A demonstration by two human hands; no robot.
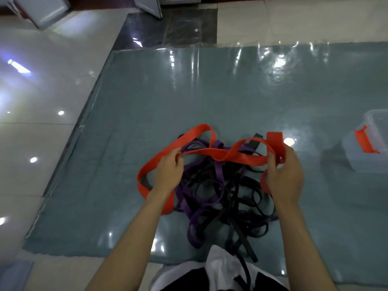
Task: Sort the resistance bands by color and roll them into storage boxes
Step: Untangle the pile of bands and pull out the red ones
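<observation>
A wide red resistance band [235, 157] hangs stretched between my two hands above a tangled pile. My left hand [168, 175] pinches it at its left part, where a long loop sags down beside my wrist. My right hand [285, 175] grips folded layers of the same band at its right end. Beneath lie several purple bands [195, 219] and several thin black bands [241, 206], knotted together on the grey-blue mat [147, 101].
A clear plastic storage box [367, 143] with a red latch stands on the mat at the right edge. Glossy floor tiles [42, 101] surround the mat on the left. My lap, in white and black clothing [218, 269], is at the bottom, with black band ends lying on it.
</observation>
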